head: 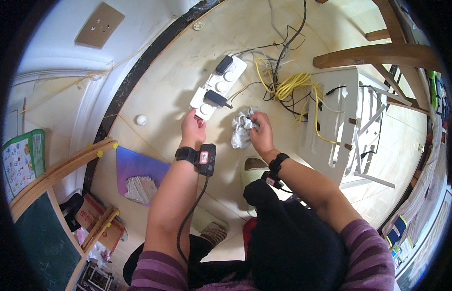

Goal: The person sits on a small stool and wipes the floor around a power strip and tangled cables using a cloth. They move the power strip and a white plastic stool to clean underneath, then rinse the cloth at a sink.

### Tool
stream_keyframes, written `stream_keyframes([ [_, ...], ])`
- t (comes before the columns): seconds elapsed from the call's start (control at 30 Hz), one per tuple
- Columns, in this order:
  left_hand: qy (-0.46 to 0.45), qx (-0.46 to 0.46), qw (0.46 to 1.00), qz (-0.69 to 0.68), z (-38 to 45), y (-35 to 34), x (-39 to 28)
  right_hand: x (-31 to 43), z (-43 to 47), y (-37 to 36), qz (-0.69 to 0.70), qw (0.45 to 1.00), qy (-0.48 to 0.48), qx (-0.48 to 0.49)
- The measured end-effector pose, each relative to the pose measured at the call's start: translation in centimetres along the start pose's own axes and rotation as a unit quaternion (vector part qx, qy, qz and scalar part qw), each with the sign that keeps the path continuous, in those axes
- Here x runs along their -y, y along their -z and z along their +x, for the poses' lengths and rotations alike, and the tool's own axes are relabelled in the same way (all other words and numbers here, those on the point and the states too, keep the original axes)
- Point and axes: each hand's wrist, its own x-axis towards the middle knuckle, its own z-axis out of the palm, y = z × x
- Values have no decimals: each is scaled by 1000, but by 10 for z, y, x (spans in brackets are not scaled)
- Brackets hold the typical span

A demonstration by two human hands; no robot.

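Note:
My left hand (194,127) grips the near end of a white power strip (234,77) and holds it over the tiled floor. Two black plugs or adapters, one at the far end (224,65) and one nearer (215,98), sit in the strip, along with several round white socket covers. Crumpled white paper or cloth (241,131) is pinched in my right hand (261,131), just right of the strip's near end. A thin black cable runs from the nearer black plug towards a tangle of cords.
A coiled yellow cable (293,86) and black cords lie beside a white slatted unit (333,120) on the right. Wooden furniture legs (371,56) stand beyond. At left are a round white object (140,120), a blue-purple board (138,163) and a wood-framed chalkboard (44,240).

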Motion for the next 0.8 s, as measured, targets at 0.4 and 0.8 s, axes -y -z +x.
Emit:
stream_keyframes([
  [0.4, -84, 211, 973, -44, -51, -9, -22, -16, -12, 45, -71, 986, -74, -130],
  [0.8, -98, 320, 940, -69, -130, -67, -53, -15, 5, -22, -328, 939, -33, -98],
])
